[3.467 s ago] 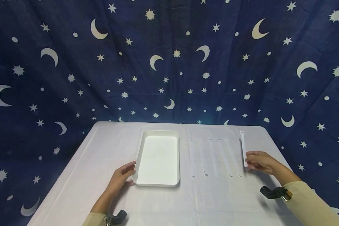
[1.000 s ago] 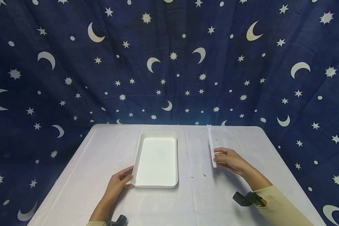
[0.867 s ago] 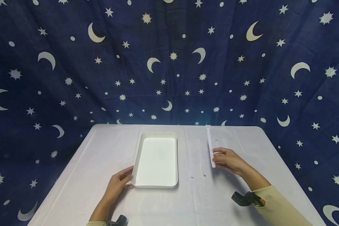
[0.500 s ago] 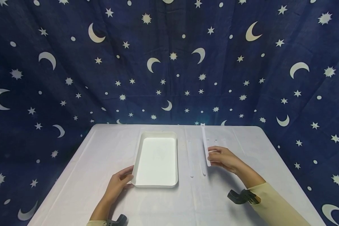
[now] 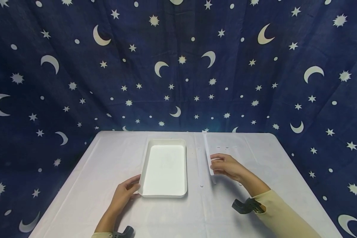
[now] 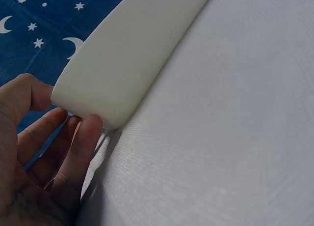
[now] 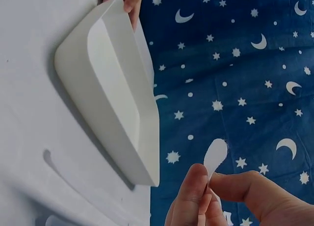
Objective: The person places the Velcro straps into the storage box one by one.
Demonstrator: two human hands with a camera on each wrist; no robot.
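Observation:
My right hand (image 5: 227, 167) pinches a long white hook-and-loop strap (image 5: 207, 147) near its near end, raised over the table to the right of the tray. The strap's rounded, fuzzy-edged end (image 7: 216, 155) shows between thumb and fingers in the right wrist view, and its slotted head points away. A shallow white rectangular tray (image 5: 166, 168) lies with nothing in it. My left hand (image 5: 123, 193) holds the tray at its near left corner; in the left wrist view, bent fingers (image 6: 88, 135) touch the outer wall.
Several similar white straps lie lengthwise right of the tray, barely visible against the white tablecloth (image 5: 166, 218); one strap (image 5: 200, 165) is closest to the tray. Another is mostly covered by the held strap. A dark blue curtain (image 5: 178, 66) with moons and stars hangs behind.
My right hand has carried the strap leftward from the table's right side, over the lying straps, toward the tray. My left hand has stayed at the tray's corner.

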